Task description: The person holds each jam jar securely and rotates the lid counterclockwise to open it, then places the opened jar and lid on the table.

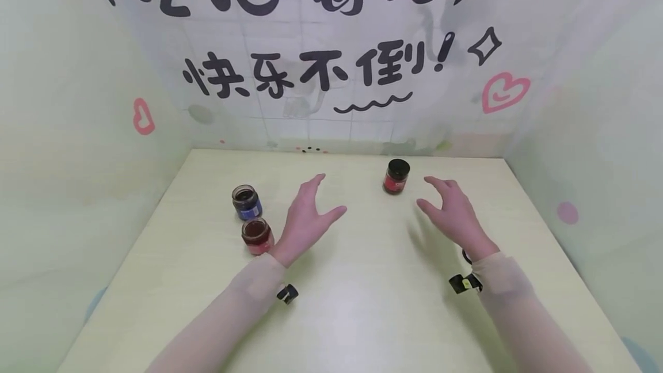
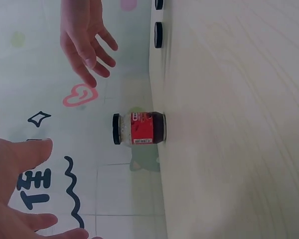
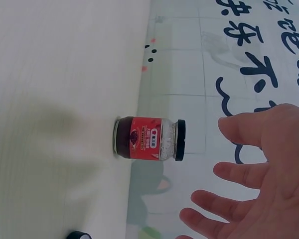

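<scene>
A glass jar with a red label and black lid (image 1: 396, 177) stands upright toward the back of the table. My right hand (image 1: 452, 212) is held just to its right, fingers spread and holding nothing. On the other side, my left hand (image 1: 307, 220) reaches forward with thumb and fingers apart, also holding nothing. By the left wrist stand two lidless jars: a red-labelled one (image 1: 257, 237) with dark reddish contents and, behind it, a blue-labelled one (image 1: 247, 202). The right wrist view shows the lidded jar (image 3: 147, 139) beyond the spread fingers of my right hand (image 3: 249, 174).
Two round black lid-like pieces, one of them a black disc (image 2: 158, 35), lie on the pale table (image 1: 357, 304) to the right of the lidded jar. A printed curtain-like wall (image 1: 321, 120) closes off the back, with similar panels on both sides.
</scene>
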### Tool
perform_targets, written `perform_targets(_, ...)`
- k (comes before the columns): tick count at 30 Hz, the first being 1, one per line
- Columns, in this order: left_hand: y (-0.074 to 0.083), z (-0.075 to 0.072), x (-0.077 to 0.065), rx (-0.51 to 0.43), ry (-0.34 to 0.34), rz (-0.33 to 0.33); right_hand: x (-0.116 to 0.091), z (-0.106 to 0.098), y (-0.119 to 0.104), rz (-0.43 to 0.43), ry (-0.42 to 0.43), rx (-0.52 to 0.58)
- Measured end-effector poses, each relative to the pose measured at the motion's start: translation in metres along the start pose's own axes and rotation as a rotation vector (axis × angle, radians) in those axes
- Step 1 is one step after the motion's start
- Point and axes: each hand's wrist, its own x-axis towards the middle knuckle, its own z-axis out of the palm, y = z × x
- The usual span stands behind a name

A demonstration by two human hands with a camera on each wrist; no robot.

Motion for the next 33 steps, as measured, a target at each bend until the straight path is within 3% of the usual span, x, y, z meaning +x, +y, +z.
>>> perform_targets(12, 0.007, 0.039, 0.034, -0.072, -0.037, 0.005, -0.008, -0.007, -0.015, 0.007, 0.034, -0.001)
perform_targets(18, 0.011, 0.055, 0.05, -0.167, -0.038, 0.03, -0.013, -0.01, -0.02, -0.005, 0.047, 0.001)
perform_targets(27, 0.01, 0.074, 0.072, -0.273, -0.051, 0.04, -0.024, -0.016, -0.033, -0.016, 0.04, 0.008)
perform_targets(33, 0.013, 0.083, 0.084, -0.314, -0.105, 0.024, -0.03, -0.021, -0.04, -0.021, 0.043, 0.01)
